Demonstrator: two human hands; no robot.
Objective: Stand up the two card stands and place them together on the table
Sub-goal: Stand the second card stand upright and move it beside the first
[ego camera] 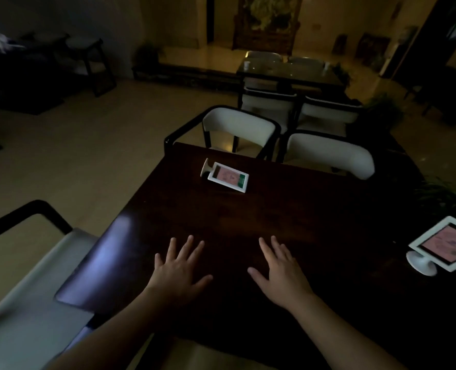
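Observation:
Two white card stands with pink cards lie tipped over on a dark wooden table. One card stand rests on its back near the far left edge, its round base pointing left. The other card stand lies at the right edge of the view, partly cut off, base toward me. My left hand and my right hand lie flat on the near part of the table, palms down, fingers spread, holding nothing. Both hands are well apart from either stand.
White-cushioned chairs with dark frames stand at the far side and at the near left. Another table with chairs stands farther back. A potted plant is at the right. The room is dim.

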